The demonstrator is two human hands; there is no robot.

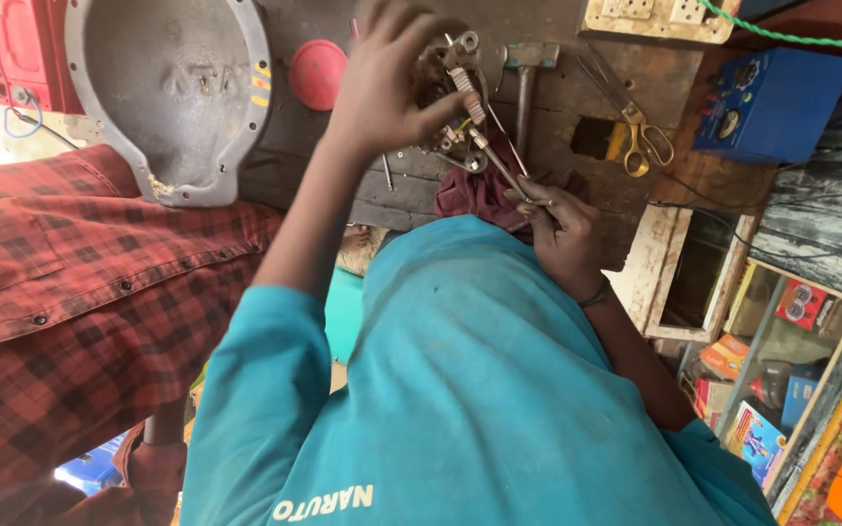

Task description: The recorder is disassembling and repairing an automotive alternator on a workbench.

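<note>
My left hand (382, 93) grips a small metal assembly (448, 73) with springs and wires, holding it over the dark wooden workbench (577, 93). My right hand (559, 229) is closed around the handles of a slim metal plier-like tool (499, 166), and the tool's tip touches the lower part of the assembly. Under the assembly lies a maroon cloth (475, 195), just beyond my teal shirt (479, 390). My left fingers hide part of the assembly.
A person in a red plaid shirt (70, 282) stands close on the left. On the bench are a large grey metal housing (177, 88), a red round cap (317, 73), a hammer (523, 78), yellow-handled scissors (635, 127) and a blue meter box (772, 97). Shelves with boxes (782, 380) are at the right.
</note>
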